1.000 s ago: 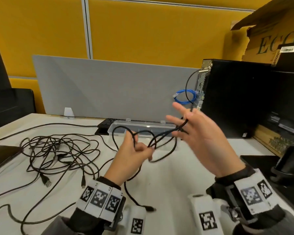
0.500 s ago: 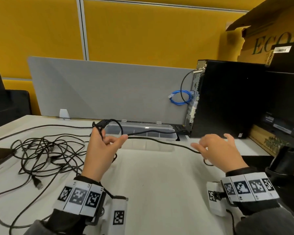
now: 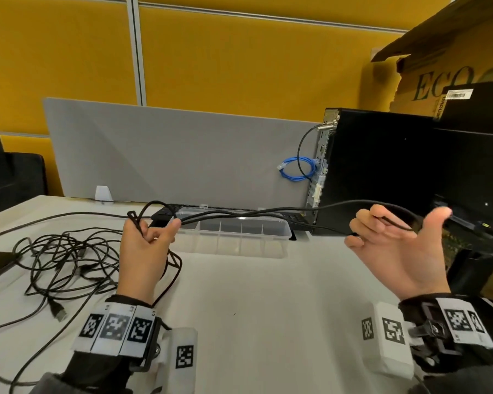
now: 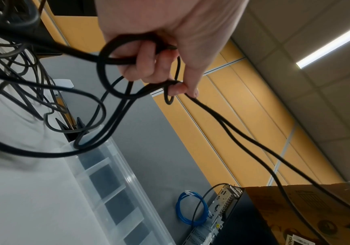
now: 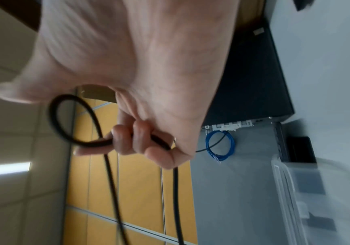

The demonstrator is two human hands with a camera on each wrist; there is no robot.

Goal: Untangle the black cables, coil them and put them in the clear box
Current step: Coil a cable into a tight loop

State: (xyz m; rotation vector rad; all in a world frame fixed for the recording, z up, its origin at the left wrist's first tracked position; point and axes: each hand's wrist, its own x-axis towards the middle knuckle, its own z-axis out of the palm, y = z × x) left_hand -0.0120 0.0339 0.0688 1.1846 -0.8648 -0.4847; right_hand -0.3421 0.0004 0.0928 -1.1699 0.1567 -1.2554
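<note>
Both hands [image 3: 143, 245] [image 3: 396, 248] hold black cable [image 3: 268, 213] stretched between.

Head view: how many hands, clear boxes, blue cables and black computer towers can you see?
hands: 2, the left hand and right hand, both holding a black cable
clear box: 1
blue cable: 1
black computer tower: 1
Total: 5

Left hand [image 3: 145, 245] raised above the worktop's left half, back toward the head camera, fingers [image 4: 146, 66] curled, thumb and forefinger pinched together. Right hand [image 3: 396, 245] raised near the right edge, palm up toward the camera, thumb spread outward, fingers [image 5: 132, 139] curled inward. Both wrists wear bands with printed markers.
</note>
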